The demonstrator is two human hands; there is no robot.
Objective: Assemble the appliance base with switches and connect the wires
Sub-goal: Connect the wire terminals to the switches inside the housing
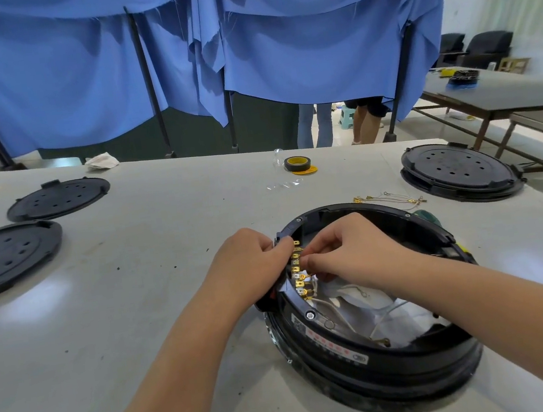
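We have the grey worktop (136, 292) spread out under us, and on its near right sits the appliance base (380, 357), a black ring lying open side up, tilted a little toward us. Farther back, three black round covers (459, 170) wait well apart from it, two on the left and one on the right, so closing up looks a long way off.

Inside the base, white wires (343, 317) trail loose over a pale lining, and at least one brass-tipped end near the front rim is plugged into nothing. We judge the wiring as partly done: the switch block with its row of brass terminals (297, 271) is seated on the left inner rim, and the lower tabs appear to carry connectors already, while the upper ones look bare.

Our left hand (253, 260) curls over the rim right at the switches, gripping the edge to steady it. Our right hand (349, 254) reaches in from the other side, fingers pinched tight against the terminal row; what sits between them is hidden, most likely a wire end going onto a tab.

Behind the base, spare leads (390, 198) lie on the worktop, and a tape roll (297, 163) beyond them.
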